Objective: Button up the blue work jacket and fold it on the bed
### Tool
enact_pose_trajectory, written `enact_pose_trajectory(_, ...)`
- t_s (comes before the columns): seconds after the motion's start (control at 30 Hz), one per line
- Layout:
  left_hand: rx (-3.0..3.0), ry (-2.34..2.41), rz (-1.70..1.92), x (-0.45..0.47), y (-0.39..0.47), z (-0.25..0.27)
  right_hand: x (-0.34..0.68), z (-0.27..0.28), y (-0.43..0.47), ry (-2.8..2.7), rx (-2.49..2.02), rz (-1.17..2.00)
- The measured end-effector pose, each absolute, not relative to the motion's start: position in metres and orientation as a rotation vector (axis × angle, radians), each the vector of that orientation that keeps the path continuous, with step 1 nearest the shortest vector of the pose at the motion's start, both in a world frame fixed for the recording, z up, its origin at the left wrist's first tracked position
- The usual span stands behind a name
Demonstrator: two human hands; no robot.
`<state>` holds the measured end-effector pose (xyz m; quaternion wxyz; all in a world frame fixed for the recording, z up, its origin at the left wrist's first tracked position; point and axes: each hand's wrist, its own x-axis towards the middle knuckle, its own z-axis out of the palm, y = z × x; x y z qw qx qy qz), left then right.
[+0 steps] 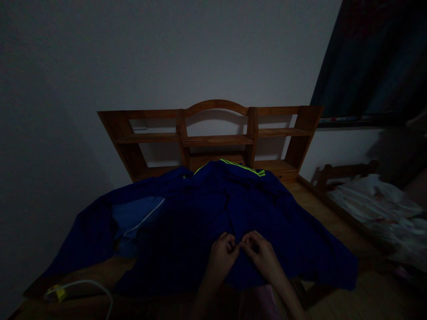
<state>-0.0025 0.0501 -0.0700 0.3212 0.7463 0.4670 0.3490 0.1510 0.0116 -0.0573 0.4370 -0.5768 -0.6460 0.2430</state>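
A dark blue jacket (pixel 196 213) with yellow-green stripes near its top lies spread over a wooden desk, sleeves out to both sides. My left hand (pixel 225 249) and my right hand (pixel 258 249) are close together over its lower middle part, fingertips nearly touching. Both hands are closed in a pinch on the jacket's cloth. Dim light hides the exact bit of fabric between the fingers. Under the left sleeve shows a lighter blue cloth (pixel 136 215) with a white line along it.
Behind the jacket stands a wooden shelf unit (pixel 216 141) against the pale wall. A white cable (pixel 90 281) with a yellow tag (pixel 60 293) lies at the front left. White plastic bags (pixel 376 200) are piled at the right. A dark curtain (pixel 370 66) hangs at the upper right.
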Motion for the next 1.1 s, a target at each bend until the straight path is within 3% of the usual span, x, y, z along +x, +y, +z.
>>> enact_pose_trajectory(0.3,1.95,1.212,0.982,-0.003,0.049,-0.07,0.149,-0.059,0.016,-1.714,-1.442,0.531)
enact_pose_trajectory(1.1,1.906,1.243,0.9,-0.001,0.049,-0.064,0.154,-0.052,0.015,-1.636,-1.314,0.741)
